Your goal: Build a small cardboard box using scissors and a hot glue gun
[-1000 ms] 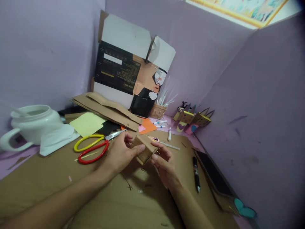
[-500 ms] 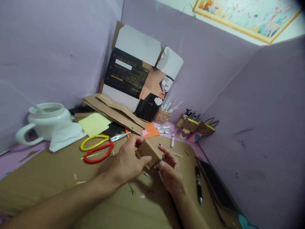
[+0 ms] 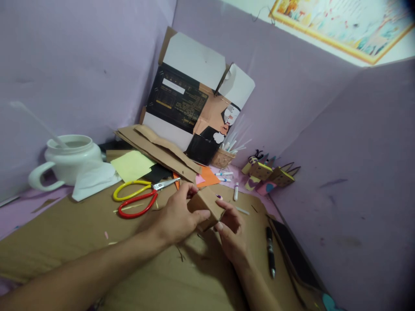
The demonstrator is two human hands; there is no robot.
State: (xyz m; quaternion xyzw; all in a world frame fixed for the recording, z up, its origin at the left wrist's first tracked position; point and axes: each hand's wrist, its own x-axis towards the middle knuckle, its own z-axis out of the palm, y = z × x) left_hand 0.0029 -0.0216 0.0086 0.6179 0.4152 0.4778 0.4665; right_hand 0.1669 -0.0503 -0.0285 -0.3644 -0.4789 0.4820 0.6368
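Observation:
Both hands hold a small folded cardboard box [image 3: 207, 202] just above the cardboard sheet [image 3: 136, 272] that covers the table. My left hand [image 3: 180, 214] grips its left side, thumb along the near face and fingers behind. On the right edge, my right hand [image 3: 233, 229] pinches the box between thumb and fingers; its underside is hidden. Left of my left hand lie scissors [image 3: 138, 196] with one yellow and one red handle, their blades half apart. A black pen [image 3: 270, 252] rests to the right of my right hand.
A white pot [image 3: 73, 155] with a stick in it stands at the left beside a white tissue [image 3: 94, 179]. Behind are yellow paper [image 3: 132, 165], cardboard strips [image 3: 162, 151] and an unfolded box [image 3: 181, 97]. Markers [image 3: 236, 191], decorated cardboard holders [image 3: 261, 170] and a dark tablet-like slab [image 3: 296, 255] lie rightward.
The view has shifted slightly, so the scene sits a little to the right. The box has turned a little in my hands, and both hands keep their hold on it.

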